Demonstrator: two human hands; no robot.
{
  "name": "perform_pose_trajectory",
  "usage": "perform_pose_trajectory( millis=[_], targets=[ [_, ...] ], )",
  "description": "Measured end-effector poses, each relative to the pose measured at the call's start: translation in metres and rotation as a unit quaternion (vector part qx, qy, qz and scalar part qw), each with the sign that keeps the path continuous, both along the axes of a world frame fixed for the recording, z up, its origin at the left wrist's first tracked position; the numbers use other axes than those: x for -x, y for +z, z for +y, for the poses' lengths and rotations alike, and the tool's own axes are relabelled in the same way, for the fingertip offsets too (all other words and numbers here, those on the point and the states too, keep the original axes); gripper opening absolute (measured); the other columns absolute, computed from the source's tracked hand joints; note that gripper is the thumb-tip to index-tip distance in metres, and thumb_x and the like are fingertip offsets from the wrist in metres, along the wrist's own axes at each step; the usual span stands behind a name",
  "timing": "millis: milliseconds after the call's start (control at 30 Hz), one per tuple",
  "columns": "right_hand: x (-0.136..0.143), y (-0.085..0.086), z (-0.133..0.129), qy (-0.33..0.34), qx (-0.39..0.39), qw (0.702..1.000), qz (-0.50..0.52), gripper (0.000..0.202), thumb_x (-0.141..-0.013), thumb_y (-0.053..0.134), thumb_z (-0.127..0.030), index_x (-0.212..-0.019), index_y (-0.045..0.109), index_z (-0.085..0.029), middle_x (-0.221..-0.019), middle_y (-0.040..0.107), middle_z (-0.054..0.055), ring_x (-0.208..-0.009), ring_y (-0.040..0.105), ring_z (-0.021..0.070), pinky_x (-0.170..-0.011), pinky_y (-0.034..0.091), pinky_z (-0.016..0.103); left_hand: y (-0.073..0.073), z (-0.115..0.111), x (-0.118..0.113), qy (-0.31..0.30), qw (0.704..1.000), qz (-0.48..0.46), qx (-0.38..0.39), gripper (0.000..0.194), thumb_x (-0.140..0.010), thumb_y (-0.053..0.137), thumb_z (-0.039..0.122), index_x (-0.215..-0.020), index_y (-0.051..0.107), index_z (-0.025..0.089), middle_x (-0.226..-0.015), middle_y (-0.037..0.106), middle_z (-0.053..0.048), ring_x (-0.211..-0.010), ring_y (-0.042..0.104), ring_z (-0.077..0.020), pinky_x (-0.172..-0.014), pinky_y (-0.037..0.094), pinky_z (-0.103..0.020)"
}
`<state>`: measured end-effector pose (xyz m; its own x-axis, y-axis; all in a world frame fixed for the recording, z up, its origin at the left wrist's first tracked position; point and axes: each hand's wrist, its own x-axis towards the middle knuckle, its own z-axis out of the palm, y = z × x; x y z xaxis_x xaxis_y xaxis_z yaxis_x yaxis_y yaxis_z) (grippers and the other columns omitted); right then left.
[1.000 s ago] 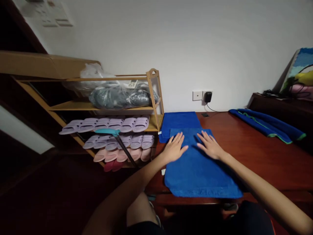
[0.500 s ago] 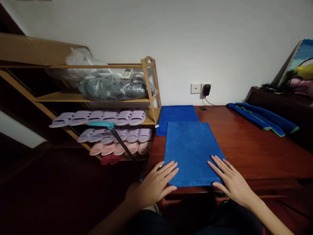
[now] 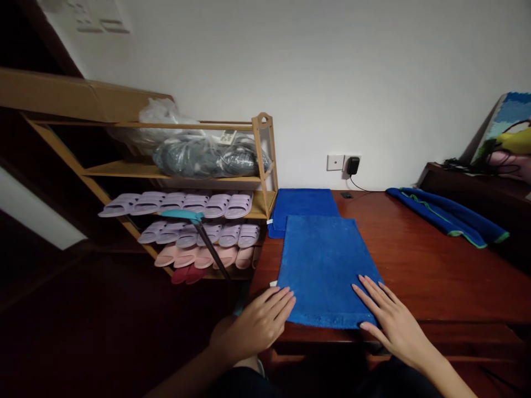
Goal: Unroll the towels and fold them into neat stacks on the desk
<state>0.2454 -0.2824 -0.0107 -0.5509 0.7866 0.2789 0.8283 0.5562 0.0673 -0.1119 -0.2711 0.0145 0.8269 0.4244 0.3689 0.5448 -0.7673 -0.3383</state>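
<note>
A light blue cloth (image 3: 326, 265), folded into a rectangle, lies flat near the front edge of the brown table (image 3: 423, 265). My left hand (image 3: 263, 320) rests at its lower left corner, fingers stretched out and close together, with the thumb hidden. Over the lower right edge of the cloth my right hand (image 3: 388, 312) lies flat, its fingers spread. A white tag (image 3: 272, 283) sticks out by the left fingertips. Behind, partly under the light blue cloth, is a darker blue folded cloth (image 3: 305, 202).
A blue cloth with green edging (image 3: 443, 215) lies at the table's back right. On the left stands a wooden rack (image 3: 263, 160) with slippers (image 3: 194, 202) and plastic-wrapped items. A black charger (image 3: 352, 166) is plugged into the wall.
My left thumb has tucked out of sight and the left fingers have drawn slightly back to the cloth's edge. The view has tilted up a little. My right hand rests on the same spot.
</note>
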Motion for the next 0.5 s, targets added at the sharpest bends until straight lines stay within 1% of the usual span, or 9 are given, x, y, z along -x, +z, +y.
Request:
perform_pose_trajectory(
  millis=[67,100,167,233,300,367,433,500],
  targets=[
    [-0.001,0.001,-0.001,0.006,0.0,1.0,0.006,0.071,-0.09,0.045,-0.05,-0.15,0.016,-0.025,-0.153,0.018,0.005,-0.139,0.024,0.0244,-0.112,0.029,0.044,0.002,-0.005,0.004,-0.006,1.0,-0.011,-0.007,0.035,-0.09,0.045,0.014,-0.123,0.055,0.013,-0.123,0.062,-0.007,-0.12,0.052,-0.0211,-0.106,0.032,-0.037],
    [-0.002,0.002,-0.002,0.011,0.0,1.0,0.01,0.069,-0.09,0.045,-0.048,-0.149,0.017,-0.025,-0.153,0.02,0.005,-0.138,0.025,0.0239,-0.112,0.029,0.043,0.003,-0.007,0.006,-0.008,1.0,-0.014,-0.001,0.035,-0.09,0.046,0.015,-0.124,0.055,0.013,-0.124,0.062,-0.007,-0.119,0.052,-0.0213,-0.105,0.034,-0.037],
    [-0.01,0.002,-0.005,0.019,-0.005,1.0,0.022,0.064,-0.091,0.047,-0.042,-0.148,0.023,-0.025,-0.152,0.025,0.005,-0.137,0.029,0.0226,-0.11,0.032,0.042,0.007,-0.012,0.009,-0.008,0.999,-0.029,0.029,0.036,-0.09,0.048,0.021,-0.125,0.055,0.014,-0.126,0.06,-0.009,-0.12,0.052,-0.0228,-0.101,0.039,-0.037],
    [-0.022,0.001,-0.01,0.02,-0.015,0.999,0.044,0.057,-0.09,0.049,-0.037,-0.144,0.034,-0.026,-0.149,0.031,0.004,-0.134,0.036,0.0222,-0.107,0.037,0.04,0.01,-0.013,0.012,-0.008,0.995,-0.068,0.066,0.035,-0.09,0.05,0.027,-0.122,0.057,0.016,-0.125,0.061,-0.009,-0.118,0.053,-0.0232,-0.098,0.042,-0.037],
    [-0.037,-0.003,-0.014,0.018,-0.028,0.997,0.067,0.05,-0.089,0.053,-0.034,-0.138,0.044,-0.028,-0.146,0.038,0.004,-0.129,0.043,0.0223,-0.101,0.043,0.038,0.012,-0.01,0.015,-0.005,0.988,-0.119,0.093,0.028,-0.092,0.05,0.026,-0.116,0.06,0.017,-0.117,0.065,-0.008,-0.114,0.057,-0.0213,-0.096,0.044,-0.036],
    [-0.051,-0.009,-0.018,0.024,-0.042,0.995,0.083,0.045,-0.087,0.056,-0.03,-0.132,0.051,-0.028,-0.14,0.047,0.004,-0.123,0.049,0.0216,-0.096,0.046,0.036,0.013,-0.004,0.018,-0.003,0.981,-0.15,0.12,0.023,-0.092,0.05,0.023,-0.112,0.062,0.018,-0.112,0.067,-0.007,-0.11,0.058,-0.0195,-0.095,0.045,-0.035],
    [-0.061,-0.015,-0.019,0.037,-0.055,0.993,0.098,0.042,-0.086,0.057,-0.027,-0.129,0.054,-0.027,-0.134,0.053,0.005,-0.119,0.053,0.0209,-0.092,0.048,0.034,0.015,0.002,0.019,-0.003,0.976,-0.155,0.153,0.021,-0.092,0.052,0.023,-0.109,0.063,0.019,-0.111,0.067,-0.006,-0.107,0.059,-0.0194,-0.093,0.046,-0.035],
    [-0.067,-0.02,-0.019,0.05,-0.056,0.991,0.109,0.041,-0.087,0.056,-0.025,-0.127,0.056,-0.027,-0.129,0.057,0.005,-0.117,0.055,0.0206,-0.089,0.049,0.033,0.019,0.006,0.02,-0.011,0.972,-0.151,0.178,0.019,-0.092,0.051,0.023,-0.105,0.065,0.02,-0.109,0.067,-0.005,-0.103,0.059,-0.0188,-0.09,0.048,-0.034]
  ],
)
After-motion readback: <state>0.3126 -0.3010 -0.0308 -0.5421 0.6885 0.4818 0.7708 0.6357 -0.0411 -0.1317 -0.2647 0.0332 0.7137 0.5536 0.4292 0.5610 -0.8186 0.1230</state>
